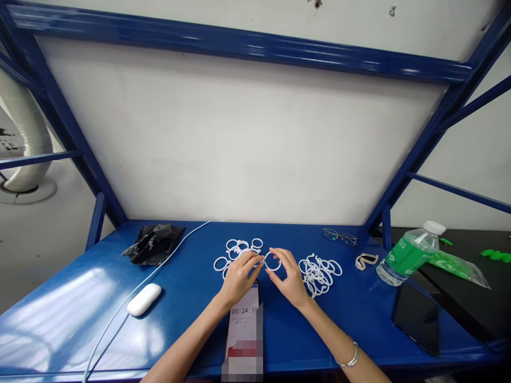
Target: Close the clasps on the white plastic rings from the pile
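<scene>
**Ring gripped in both hands at mid-bench; two lots of rings alongside**

Ring: one white plastic ring [273, 261] was held just above the blue bench top [191, 303], directly beyond a phone [244, 314] showing a running timer. The left hand [238, 277] pinched the ring's left edge between thumb and fingertips. The right hand [290, 281], with a bracelet [351, 357] on its wrist, curled its fingers over the ring's top and right side. Both grips were closed on it.

Loose rings [235, 250] lay spread flat just behind the left hand. A tangled heap of rings [319, 272] sat just beside the right hand.

Progress, as a judgement: the work was partway through, with one ring in hand and many on either side. Which lot was finished could not be told.

Further out were a black bag [154, 242], a white cable [175, 250], a white case [144, 299], spectacles [339, 236] and a water bottle [409, 253].
</scene>
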A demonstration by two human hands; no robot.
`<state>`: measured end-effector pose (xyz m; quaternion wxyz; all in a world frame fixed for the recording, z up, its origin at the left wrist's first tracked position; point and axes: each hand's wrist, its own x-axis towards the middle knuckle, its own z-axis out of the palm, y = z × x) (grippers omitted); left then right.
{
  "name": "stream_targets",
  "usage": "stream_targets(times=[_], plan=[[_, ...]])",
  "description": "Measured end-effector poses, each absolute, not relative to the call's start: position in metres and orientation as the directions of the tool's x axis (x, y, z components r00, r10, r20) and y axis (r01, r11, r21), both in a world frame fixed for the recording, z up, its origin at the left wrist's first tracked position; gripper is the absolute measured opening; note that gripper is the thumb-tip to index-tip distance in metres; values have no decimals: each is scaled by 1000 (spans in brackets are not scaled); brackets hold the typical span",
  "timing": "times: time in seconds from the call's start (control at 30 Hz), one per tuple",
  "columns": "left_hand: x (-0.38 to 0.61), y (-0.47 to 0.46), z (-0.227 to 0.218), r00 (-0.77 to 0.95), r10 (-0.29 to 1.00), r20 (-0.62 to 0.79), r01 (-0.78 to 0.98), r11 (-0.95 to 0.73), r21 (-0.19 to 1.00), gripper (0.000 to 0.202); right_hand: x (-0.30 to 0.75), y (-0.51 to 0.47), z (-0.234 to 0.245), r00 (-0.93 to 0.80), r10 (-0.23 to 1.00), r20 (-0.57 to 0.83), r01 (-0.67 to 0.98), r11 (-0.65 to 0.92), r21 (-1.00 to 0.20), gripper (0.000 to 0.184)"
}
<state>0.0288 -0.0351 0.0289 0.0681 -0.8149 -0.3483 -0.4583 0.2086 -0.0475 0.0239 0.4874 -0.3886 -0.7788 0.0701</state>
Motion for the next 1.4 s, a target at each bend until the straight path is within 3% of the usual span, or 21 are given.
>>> stream_targets(times=[0.57,1.03,1.4], plan=[[29,-34,25,354,465,812,601,-778,183,20,210,-47,24,-242,676,696,542,689,-481,42],[29,-35,27,349,613,709,598,-728,336,20,209,-47,24,-221,664,714,531,696,-483,41],[29,-35,26,381,608,697,621,-726,294,20,209,-48,22,-224,665,712,529,697,-484,41]])
